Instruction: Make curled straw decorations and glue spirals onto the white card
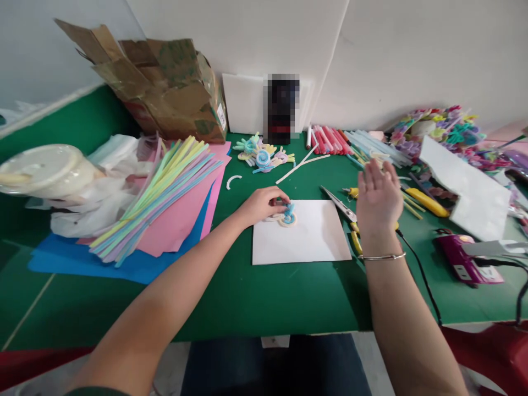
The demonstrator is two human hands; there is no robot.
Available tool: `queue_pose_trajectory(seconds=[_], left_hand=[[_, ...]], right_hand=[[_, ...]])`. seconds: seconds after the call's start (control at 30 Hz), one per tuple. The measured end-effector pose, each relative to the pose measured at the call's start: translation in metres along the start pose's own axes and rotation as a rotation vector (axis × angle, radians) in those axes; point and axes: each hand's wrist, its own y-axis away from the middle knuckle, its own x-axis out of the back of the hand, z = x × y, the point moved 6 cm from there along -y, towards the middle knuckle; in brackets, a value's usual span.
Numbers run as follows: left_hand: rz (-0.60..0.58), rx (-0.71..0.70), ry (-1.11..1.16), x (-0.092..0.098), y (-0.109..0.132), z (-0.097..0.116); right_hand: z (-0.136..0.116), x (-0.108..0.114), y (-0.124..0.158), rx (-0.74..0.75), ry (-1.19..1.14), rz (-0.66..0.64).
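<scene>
Across our green worktop (231, 308), one blue-and-cream coil (289, 219) lies seemingly part-shaped on the white board (305, 245), our left hand (264, 206) pinching its edge, our right hand (379, 198) loosely spread, apparently empty, and the pastel stems (154, 201) unbent.

Soft light brightens the white board (297, 245), a faint shadow greys its right side, wide-angle distortion stretches the edges, and pixelation masks a dark object (282, 110).
</scene>
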Motion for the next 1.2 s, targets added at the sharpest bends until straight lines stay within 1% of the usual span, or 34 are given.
queue_pose_trajectory(seconds=[0.03, 0.07, 0.1, 0.13, 0.2, 0.23, 0.27, 0.33, 0.4, 0.43, 0.47, 0.5, 0.63, 0.7, 0.8, 0.93, 1.2], left_hand=[[0.002, -0.001, -0.01, 0.0, 0.0, 0.001], [0.007, -0.003, -0.018, 0.001, 0.0, 0.002], [0.016, -0.008, -0.022, 0.001, 0.0, 0.003], [0.032, -0.016, -0.02, 0.002, 0.001, 0.004], [0.09, -0.039, -0.016, 0.006, 0.002, 0.006], [0.134, -0.054, -0.019, 0.008, 0.004, 0.007], [0.188, -0.068, -0.029, 0.011, 0.007, 0.009], [0.317, -0.075, -0.063, 0.017, 0.016, 0.011], [0.436, -0.05, -0.107, 0.022, 0.026, 0.014], [0.458, -0.035, -0.132, 0.022, 0.03, 0.015], [0.462, -0.026, -0.159, 0.021, 0.033, 0.016], [0.442, -0.012, -0.193, 0.019, 0.035, 0.017], [0.277, -0.019, -0.359, 0.009, 0.032, 0.02], [0.23, -0.053, -0.384, 0.007, 0.03, 0.021], [0.194, -0.099, -0.376, 0.006, 0.03, 0.023], [0.146, -0.095, -0.367, 0.002, 0.031, 0.024], [0.14, -0.112, -0.358, 0.001, 0.031, 0.023]], right_hand=[[-0.007, 0.007, 0.0, 0.1, 0.112, 0.076], [-0.015, 0.009, 0.004, 0.198, 0.237, 0.1], [-0.022, 0.005, 0.008, 0.277, 0.354, 0.062], [-0.026, -0.004, 0.015, 0.335, 0.449, -0.023], [-0.026, -0.026, 0.031, 0.39, 0.548, -0.27], [-0.024, -0.036, 0.039, 0.409, 0.577, -0.383], [-0.022, -0.045, 0.048, 0.437, 0.607, -0.465], [-0.019, -0.057, 0.06, 0.486, 0.658, -0.568], [-0.017, -0.064, 0.068, 0.521, 0.685, -0.619], [-0.017, -0.066, 0.07, 0.532, 0.686, -0.641], [-0.017, -0.069, 0.072, 0.538, 0.68, -0.665], [-0.017, -0.07, 0.074, 0.54, 0.671, -0.691], [-0.017, -0.075, 0.076, 0.519, 0.667, -0.771], [-0.016, -0.076, 0.076, 0.497, 0.684, -0.789], [-0.014, -0.076, 0.076, 0.477, 0.724, -0.812], [-0.012, -0.077, 0.076, 0.485, 0.743, -0.829], [-0.008, -0.077, 0.077, 0.477, 0.704, -0.832]])
